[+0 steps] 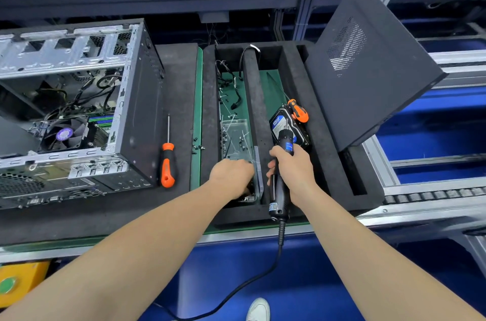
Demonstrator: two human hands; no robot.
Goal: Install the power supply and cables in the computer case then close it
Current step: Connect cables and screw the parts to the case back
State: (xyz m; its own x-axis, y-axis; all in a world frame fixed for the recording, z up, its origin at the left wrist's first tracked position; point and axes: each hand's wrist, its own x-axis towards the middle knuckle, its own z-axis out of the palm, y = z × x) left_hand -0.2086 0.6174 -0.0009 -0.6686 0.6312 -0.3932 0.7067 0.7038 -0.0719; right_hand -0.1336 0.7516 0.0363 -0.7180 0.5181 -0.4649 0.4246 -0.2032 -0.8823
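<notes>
While looking down over the bench, noted right hand (290,169) clamped round black powered driver (281,190), bit end pointing away over the tray, cord (265,272) trailing from butt end down toward the floor. Noted left hand (231,176) just beside it, knuckles up, fingers dipped into near end of clear box (236,133); fingertips hidden by hand and box wall, so cannot tell whether pinching anything or hanging loose. Found box sitting in left slot of black foam tray (265,89). Saw cables (232,83) lying at far end of same slot on green floor, one lead draped over the foam divider. Found drive (285,124) with blue label in next slot to the right, just past driver's far end, tilted against slot wall, with short screwdriver (298,112), orange-handled, resting on its far edge. Logged panel (368,70), black and vented, propped at a tilt on right side of tray, off the case. Logged long screwdriver (167,160) flat on dark mat (178,78) between tray and case, shaft pointing away, with loose screws (197,147) near it beside tray's left edge. Found case (136,110) on its side at left of mat, open face up, fan, board and wiring exposed, well apart from both hands. Could not pick out power supply with certainty among dark shapes inside case.
</notes>
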